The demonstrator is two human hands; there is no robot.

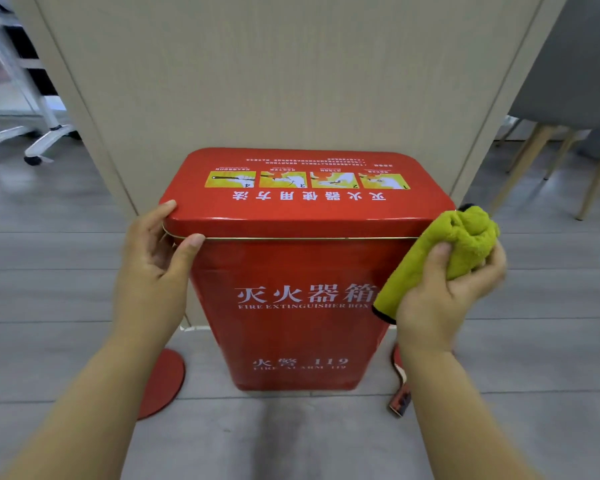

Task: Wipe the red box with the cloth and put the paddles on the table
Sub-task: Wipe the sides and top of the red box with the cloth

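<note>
A red fire extinguisher box stands upright on the floor against a beige panel, its lid closed. My left hand grips the lid's front left corner, thumb on the front and fingers on the side. My right hand holds a bunched green cloth against the box's upper right front corner. One red paddle lies on the floor left of the box, partly hidden by my left forearm. A second paddle lies on the floor to the right, mostly behind my right wrist, with its handle showing.
The beige panel rises directly behind the box. A white office-chair base stands at the far left. Wooden chair legs stand at the right. Grey plank floor spreads in front of the box.
</note>
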